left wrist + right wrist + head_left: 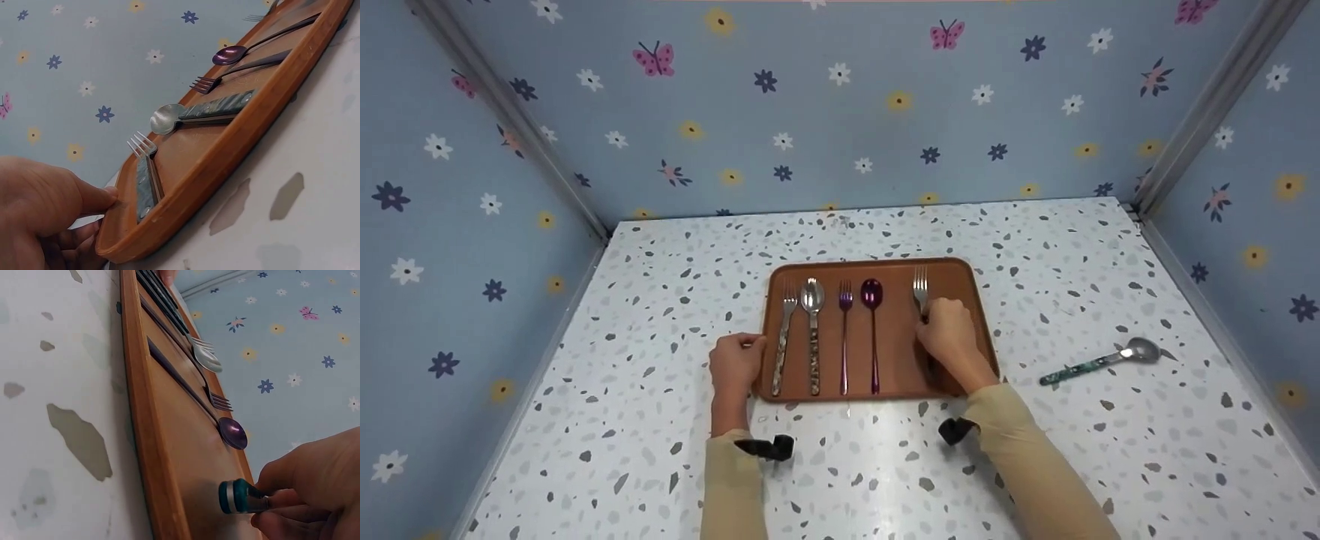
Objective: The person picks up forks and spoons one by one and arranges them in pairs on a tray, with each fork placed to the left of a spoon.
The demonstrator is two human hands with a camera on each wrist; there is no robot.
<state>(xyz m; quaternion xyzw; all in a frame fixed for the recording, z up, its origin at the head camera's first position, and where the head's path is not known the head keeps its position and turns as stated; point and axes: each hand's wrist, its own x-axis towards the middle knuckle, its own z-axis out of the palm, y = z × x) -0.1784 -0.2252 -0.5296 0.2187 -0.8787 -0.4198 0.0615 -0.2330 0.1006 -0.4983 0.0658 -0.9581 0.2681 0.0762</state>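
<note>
A brown tray lies on the speckled table. My left hand pinches its left rim, thumb on top and fingers curled beneath. Over the tray's right side, my right hand holds a fork, tines pointing to the far edge; its teal handle end shows in the right wrist view. From the left, the tray carries a fork and a spoon with patterned handles, then a purple fork and a purple spoon, all roughly parallel.
A spoon with a green patterned handle lies on the table right of the tray, bowl to the right. Blue flowered panels enclose the back and both sides.
</note>
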